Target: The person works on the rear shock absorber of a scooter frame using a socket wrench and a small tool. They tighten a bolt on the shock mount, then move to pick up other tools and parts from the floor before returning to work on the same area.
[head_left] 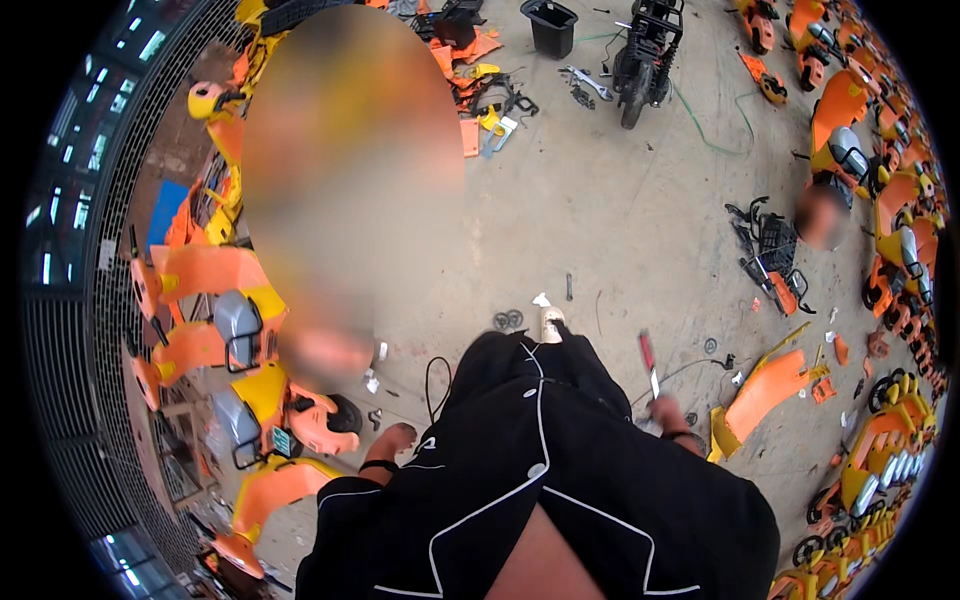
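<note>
My left hand (398,440) hangs beside my black clothing at lower centre-left, fingers curled; what it holds, if anything, is hidden. A thin black cable loop (433,385) shows beyond it. My right hand (664,410) is closed on a long tool (648,355) with red and silver parts, which points forward. An orange-and-yellow scooter body panel (760,395) lies right of that hand. One pale shoe (551,325) shows beyond my clothing, near small black rings (508,319) and a small metal bar (569,287) on the floor.
Orange-and-yellow scooters (200,280) crowd the left, with more rows (900,230) along the right. A dark stripped scooter (640,60), a black bin (548,28), a wrench (590,82), a green hose (720,150) and loose black parts (775,245) lie around the concrete floor (560,200). Blurred patches hide the upper left-centre.
</note>
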### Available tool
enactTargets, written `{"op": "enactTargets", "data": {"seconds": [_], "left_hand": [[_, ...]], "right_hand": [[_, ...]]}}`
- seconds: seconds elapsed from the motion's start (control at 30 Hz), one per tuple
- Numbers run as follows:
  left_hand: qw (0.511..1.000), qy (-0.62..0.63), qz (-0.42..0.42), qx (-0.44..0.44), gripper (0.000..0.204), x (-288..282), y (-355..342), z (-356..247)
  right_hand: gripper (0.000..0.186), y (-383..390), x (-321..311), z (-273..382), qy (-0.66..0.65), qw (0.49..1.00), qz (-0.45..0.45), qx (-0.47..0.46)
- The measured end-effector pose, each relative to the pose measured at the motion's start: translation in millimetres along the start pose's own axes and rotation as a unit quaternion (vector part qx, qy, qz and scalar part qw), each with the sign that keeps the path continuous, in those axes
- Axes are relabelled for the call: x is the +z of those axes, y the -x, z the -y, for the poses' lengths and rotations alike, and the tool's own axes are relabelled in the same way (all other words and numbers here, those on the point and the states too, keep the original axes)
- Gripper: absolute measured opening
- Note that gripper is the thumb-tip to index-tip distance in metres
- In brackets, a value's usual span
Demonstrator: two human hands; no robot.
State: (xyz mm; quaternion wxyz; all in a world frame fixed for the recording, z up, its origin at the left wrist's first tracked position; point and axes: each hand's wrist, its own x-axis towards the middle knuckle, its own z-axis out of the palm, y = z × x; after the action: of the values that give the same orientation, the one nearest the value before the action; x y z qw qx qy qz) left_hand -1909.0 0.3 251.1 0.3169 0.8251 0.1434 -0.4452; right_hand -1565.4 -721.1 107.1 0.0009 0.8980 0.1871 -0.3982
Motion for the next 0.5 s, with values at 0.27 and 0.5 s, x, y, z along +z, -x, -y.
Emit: {"op": "enactTargets", "data": {"seconds": [0.27,0.5], "left_hand": [[0.946,0.207,-0.162,-0.191,0.039,-238.1,-111.5,-110.7],[0.956,0.131,-0.210,-0.160,0.041,-484.6,-327.4,-74.3]], "right_hand": [[0.014,-132.2,-490.9,136.5,-0.556,0.785,-0.267,0.063],[0.017,-269.9,-477.5,158.8,-0.510,0.816,-0.188,0.197]]}}
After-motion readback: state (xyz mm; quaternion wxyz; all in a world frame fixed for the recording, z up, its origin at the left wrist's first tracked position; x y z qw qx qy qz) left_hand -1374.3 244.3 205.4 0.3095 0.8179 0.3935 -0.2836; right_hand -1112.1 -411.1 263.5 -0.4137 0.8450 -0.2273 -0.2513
